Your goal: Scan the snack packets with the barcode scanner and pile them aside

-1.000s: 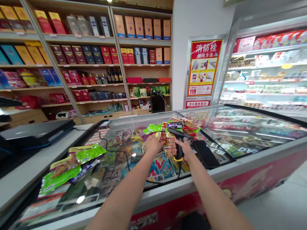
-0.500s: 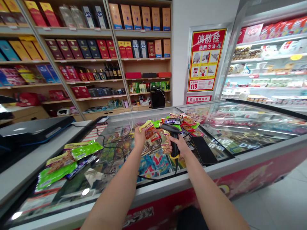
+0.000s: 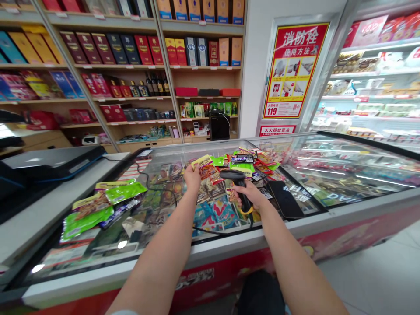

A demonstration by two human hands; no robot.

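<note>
My left hand (image 3: 192, 177) pinches the corner of a yellow and red snack packet (image 3: 204, 164) above the freezer's glass lid. Fingers of my right hand (image 3: 247, 194) wrap round the handle of a black barcode scanner (image 3: 233, 176), whose head points left toward that packet. Part of another snack packet shows behind the right fingers; whether they hold it too I cannot tell. Beyond the scanner lies a pile of snack packets, with a green one (image 3: 242, 167) among them. A black phone (image 3: 285, 199) rests on the glass right of my right hand.
Several packets (image 3: 126, 191) lie at the left end of the chest freezer (image 3: 226, 238). The scanner's cable crosses the glass. A counter with a black device (image 3: 54, 162) stands at the left. Boxed goods fill shelves behind, and a lit fridge is at the right.
The camera view has tilted down and shifted a little left. The scanner has moved slightly away from the pile, uncovering a green packet. Both hands keep their holds.
</note>
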